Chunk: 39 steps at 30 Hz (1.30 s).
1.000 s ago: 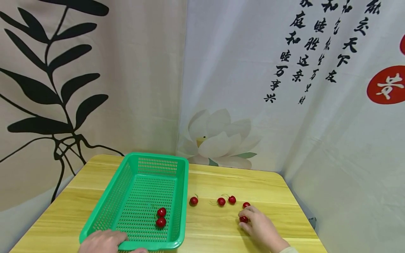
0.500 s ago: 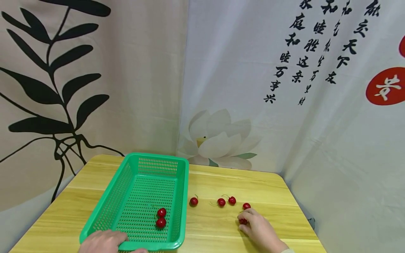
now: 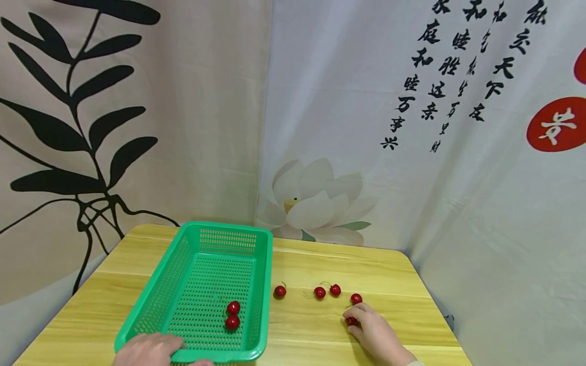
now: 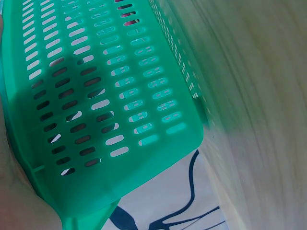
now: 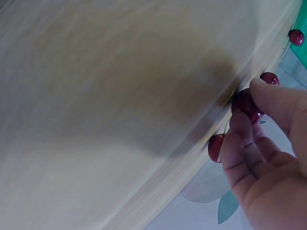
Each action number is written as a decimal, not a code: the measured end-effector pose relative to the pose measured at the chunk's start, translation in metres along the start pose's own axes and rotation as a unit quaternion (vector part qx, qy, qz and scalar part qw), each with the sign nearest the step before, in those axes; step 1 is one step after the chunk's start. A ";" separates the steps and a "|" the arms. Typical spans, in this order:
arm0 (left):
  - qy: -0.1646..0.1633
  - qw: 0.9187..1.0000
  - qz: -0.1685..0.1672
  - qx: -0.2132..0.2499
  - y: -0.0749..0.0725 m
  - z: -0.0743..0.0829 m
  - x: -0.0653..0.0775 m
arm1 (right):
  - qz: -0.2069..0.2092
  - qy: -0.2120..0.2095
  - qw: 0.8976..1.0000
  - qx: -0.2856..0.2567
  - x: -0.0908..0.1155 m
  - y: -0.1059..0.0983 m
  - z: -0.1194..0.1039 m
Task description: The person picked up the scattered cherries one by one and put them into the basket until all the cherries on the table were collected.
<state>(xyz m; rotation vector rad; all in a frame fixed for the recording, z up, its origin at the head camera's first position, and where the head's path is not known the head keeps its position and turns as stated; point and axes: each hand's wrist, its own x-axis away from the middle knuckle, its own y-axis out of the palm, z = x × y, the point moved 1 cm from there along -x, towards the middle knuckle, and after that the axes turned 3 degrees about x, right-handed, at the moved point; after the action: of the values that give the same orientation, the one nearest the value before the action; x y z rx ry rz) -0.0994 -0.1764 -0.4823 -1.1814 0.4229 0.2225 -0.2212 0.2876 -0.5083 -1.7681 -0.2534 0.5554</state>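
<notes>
At the near end of a green plastic basket (image 3: pixel 264 310), my left hand (image 3: pixel 148 349) grips the rim, its fingers lying over the edge. Inside that basket lie two red cherries (image 3: pixel 232 322) near the right wall. To the right, my right hand (image 3: pixel 377 333) pinches a dark red cherry (image 5: pixel 243 103) between thumb and fingertips, low over the table. Just beyond those fingers sits another cherry (image 3: pixel 356 299). The left wrist view shows the basket's slotted wall (image 4: pixel 96 96), with part of the left hand at the edge.
Farther left on the wooden table (image 3: pixel 320 259) are a pair of stemmed cherries (image 3: pixel 319 292) close together and a single cherry (image 3: pixel 280 291) beside the basket. Behind the table hangs a printed cloth (image 3: pixel 348 127) with a flower, plant and writing.
My right hand has shifted slightly nearer and left, with the pinched cherry between its fingers. The left hand and the basket have stayed in place.
</notes>
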 end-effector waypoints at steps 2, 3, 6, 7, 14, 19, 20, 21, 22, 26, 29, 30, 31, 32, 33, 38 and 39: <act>0.001 1.000 0.002 0.001 0.000 0.000 0.000 | 0.006 -0.002 1.000 0.000 0.000 0.000 0.000; 0.001 1.000 0.002 0.002 0.000 0.000 0.000 | 0.007 -0.002 1.000 -0.002 0.000 0.000 0.000; 0.000 1.000 0.000 0.003 0.000 -0.001 0.000 | 0.007 -0.001 1.000 -0.008 -0.001 0.001 0.001; 0.000 1.000 -0.001 0.003 0.000 -0.001 0.000 | 0.006 -0.001 1.000 -0.010 -0.001 0.002 0.001; 0.004 1.000 -0.001 0.003 0.000 -0.001 0.000 | 0.004 -0.001 1.000 -0.015 -0.002 0.005 0.006; 0.005 1.000 0.006 0.003 0.000 -0.001 0.000 | -0.002 0.004 1.000 -0.017 -0.002 0.007 0.009; 0.004 1.000 0.005 0.003 0.000 0.000 0.000 | -0.004 0.005 1.000 -0.018 -0.002 0.008 0.009; 0.003 1.000 0.002 0.002 0.000 0.000 0.000 | -0.004 0.005 1.000 -0.019 -0.002 0.008 0.009; 0.002 1.000 -0.001 0.002 -0.001 0.000 0.000 | -0.005 0.007 1.000 -0.019 -0.002 0.008 0.009; -0.003 1.000 -0.012 -0.001 -0.001 0.000 0.000 | -0.004 0.008 1.000 -0.020 -0.002 0.007 0.008; -0.003 1.000 -0.009 -0.002 0.000 0.000 0.000 | -0.001 0.009 1.000 -0.021 -0.002 0.006 0.006; -0.004 1.000 -0.007 -0.001 0.001 0.000 0.000 | 0.000 0.009 1.000 -0.022 -0.002 0.006 0.006; -0.003 1.000 -0.005 -0.001 0.001 0.000 0.000 | 0.001 0.009 1.000 -0.023 -0.002 0.006 0.006; -0.004 1.000 -0.003 -0.001 0.001 0.000 0.000 | 0.001 0.009 1.000 -0.025 -0.002 0.006 0.005; -0.004 1.000 -0.003 -0.001 0.001 0.000 0.000 | 0.000 0.011 1.000 -0.026 -0.002 0.005 0.005; -0.013 1.000 -0.015 -0.001 0.000 0.001 0.000 | -0.009 0.015 0.999 -0.032 -0.002 0.005 0.005; -0.015 1.000 -0.021 -0.001 -0.001 0.001 0.000 | -0.010 0.016 0.999 -0.032 -0.003 0.006 0.005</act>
<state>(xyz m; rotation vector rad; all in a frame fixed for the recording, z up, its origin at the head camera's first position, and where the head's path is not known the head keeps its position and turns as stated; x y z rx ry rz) -0.0989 -0.1755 -0.4814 -1.1862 0.3721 0.2034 -0.2266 0.2892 -0.5139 -1.8330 -0.2694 0.5081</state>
